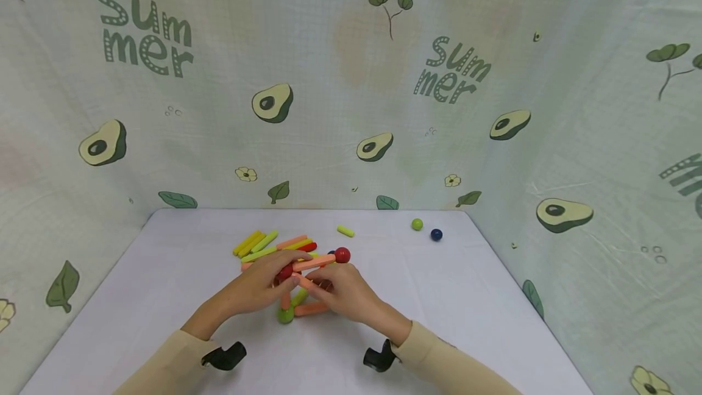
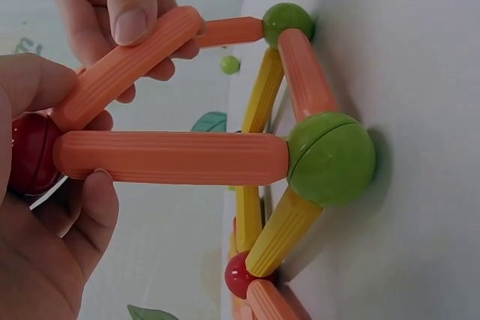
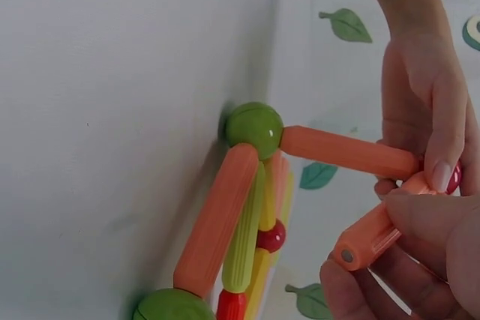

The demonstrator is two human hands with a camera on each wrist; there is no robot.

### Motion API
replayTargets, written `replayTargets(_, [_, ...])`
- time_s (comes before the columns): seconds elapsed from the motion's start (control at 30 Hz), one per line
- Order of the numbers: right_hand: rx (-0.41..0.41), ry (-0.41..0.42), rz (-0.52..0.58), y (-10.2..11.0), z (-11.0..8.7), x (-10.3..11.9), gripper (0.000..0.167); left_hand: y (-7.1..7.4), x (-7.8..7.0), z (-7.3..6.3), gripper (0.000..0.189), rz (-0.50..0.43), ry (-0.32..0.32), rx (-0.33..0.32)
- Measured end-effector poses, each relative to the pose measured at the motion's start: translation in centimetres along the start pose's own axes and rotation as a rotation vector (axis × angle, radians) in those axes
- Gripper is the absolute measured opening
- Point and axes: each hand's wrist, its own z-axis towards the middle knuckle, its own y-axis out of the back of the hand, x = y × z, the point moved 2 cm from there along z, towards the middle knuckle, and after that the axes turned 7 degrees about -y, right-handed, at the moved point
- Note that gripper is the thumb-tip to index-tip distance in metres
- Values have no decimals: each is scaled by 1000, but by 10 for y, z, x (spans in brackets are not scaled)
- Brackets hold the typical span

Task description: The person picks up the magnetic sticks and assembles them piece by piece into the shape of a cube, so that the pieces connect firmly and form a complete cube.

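Between both hands stands a frame of magnetic sticks and balls. My left hand (image 1: 260,288) grips a red ball (image 2: 34,155) at the top of an upright orange stick (image 2: 180,157), whose lower end joins a green ball (image 2: 330,159) on the table. My right hand (image 1: 351,294) pinches another orange stick (image 3: 367,236) between thumb and fingers, its bare magnet end (image 3: 346,255) showing. In the left wrist view that stick slants up from right beside the red ball. Yellow sticks (image 2: 285,230) and a second green ball (image 2: 288,23) form the base. Fingers hide much of the upper frame.
Loose yellow sticks (image 1: 249,242) and other coloured sticks lie behind the left hand. A short lime stick (image 1: 345,231) lies farther back. At the back right rest a lime ball (image 1: 417,224) and a dark blue ball (image 1: 436,234). A patterned cloth (image 1: 329,66) hangs behind the table.
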Motion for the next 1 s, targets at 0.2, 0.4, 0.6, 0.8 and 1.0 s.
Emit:
replayTargets(0.2, [-4,-3,-16,0,0,1,17,1,0,0,48,-80,-24,49])
replayTargets(0.4, [-10,-4,6,0,-1,-2,17,1,1,1,45,-83,-31,54])
replayTargets(0.6, [-32,-12,-2,-1,-5,-6,12,0,1,1,51,-115,-56,64])
replayTargets(0.8, [-57,1,-32,0,-7,-10,11,-1,1,0,51,-73,-65,44])
replayTargets(1.0, [-24,-2,-34,6,-12,-13,18,-1,1,-1,46,6,-42,16])
